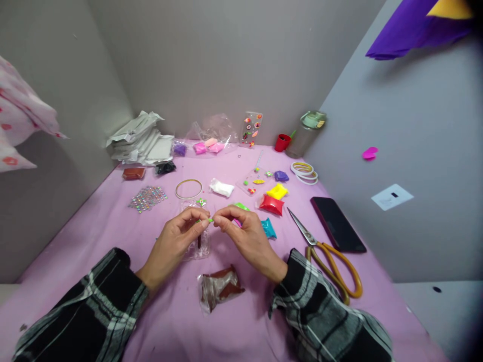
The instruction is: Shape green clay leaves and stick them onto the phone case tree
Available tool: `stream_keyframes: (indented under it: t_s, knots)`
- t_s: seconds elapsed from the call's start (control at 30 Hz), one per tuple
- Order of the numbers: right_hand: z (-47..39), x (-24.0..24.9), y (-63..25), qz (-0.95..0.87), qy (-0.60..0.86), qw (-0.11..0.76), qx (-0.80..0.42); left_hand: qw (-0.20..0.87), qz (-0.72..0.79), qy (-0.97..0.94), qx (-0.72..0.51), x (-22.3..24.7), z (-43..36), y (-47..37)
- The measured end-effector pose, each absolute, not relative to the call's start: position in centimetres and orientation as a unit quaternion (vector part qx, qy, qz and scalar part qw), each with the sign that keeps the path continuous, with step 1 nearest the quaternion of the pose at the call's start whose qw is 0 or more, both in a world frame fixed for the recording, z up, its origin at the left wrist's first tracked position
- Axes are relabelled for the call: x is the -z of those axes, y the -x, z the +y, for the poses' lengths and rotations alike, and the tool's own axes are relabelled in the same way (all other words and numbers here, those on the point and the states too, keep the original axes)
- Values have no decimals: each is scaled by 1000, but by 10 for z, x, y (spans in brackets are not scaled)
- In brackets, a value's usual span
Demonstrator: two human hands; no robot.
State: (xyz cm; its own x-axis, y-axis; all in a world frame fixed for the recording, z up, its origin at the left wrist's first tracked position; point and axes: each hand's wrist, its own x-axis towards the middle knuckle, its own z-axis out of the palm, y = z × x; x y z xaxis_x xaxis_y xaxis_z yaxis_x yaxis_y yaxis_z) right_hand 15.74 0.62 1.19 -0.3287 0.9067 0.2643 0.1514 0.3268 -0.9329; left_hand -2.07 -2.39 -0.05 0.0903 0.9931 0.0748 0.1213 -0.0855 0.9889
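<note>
Evidently soft and featherlight, the tiny green clay bit (pixel 210 219) sits pinched between the left hand (pixel 177 241) and right hand (pixel 247 236) above the pink table (pixel 113 216), best gripped gently at its ends.

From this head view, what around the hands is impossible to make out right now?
- Small green piece: pinched between left hand and right hand; fingertips cover most of it, shape unclear.
- Clear plastic case: left hand hides much of it, contents unreadable.
- Brown packet: crinkled wrapper, label not legible.
- Scissors: right sleeve covers part of one handle loop.
</note>
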Motion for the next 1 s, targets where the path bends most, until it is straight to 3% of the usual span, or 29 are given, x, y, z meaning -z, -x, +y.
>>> stream_keyframes:
  t_s: [1.0]
  knots:
    - [4, -14, -158, -706, 366, 449, -408, 482, 484, -553, -477, 2, -24, 21]
